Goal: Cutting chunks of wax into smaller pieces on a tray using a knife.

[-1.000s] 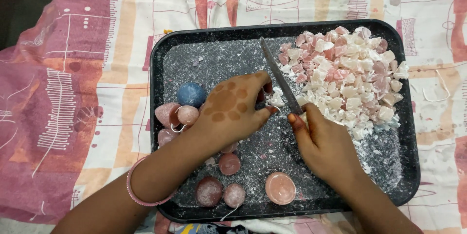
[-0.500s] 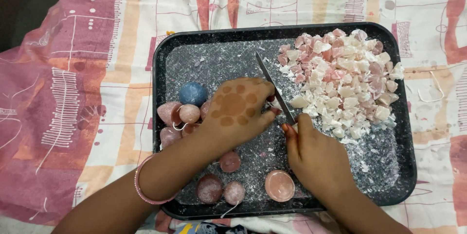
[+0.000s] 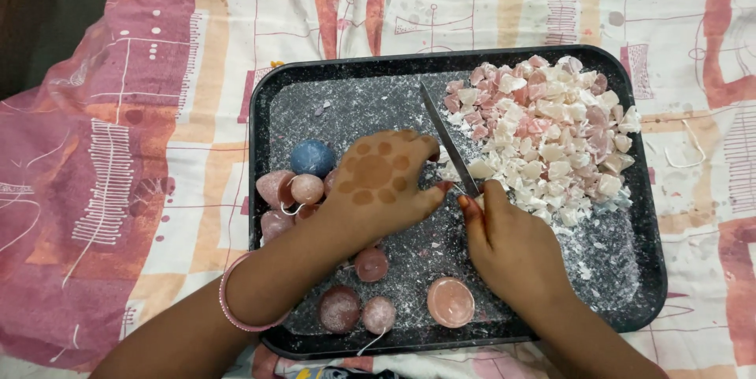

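Knife point(image 3: 447, 139) nearer the chopped pile point(image 3: 543, 131)

Patterned pink/white cloth point(image 3: 157, 111) under all; blue wax ball point(image 3: 313, 158) far from blade; pink bangle point(image 3: 228, 308).

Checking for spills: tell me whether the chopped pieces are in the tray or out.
Mostly in: the chopped pieces heap inside the black tray; a few white bits lie on the cloth outside.

No packages, labels, signs or screens show anywhere in this view.
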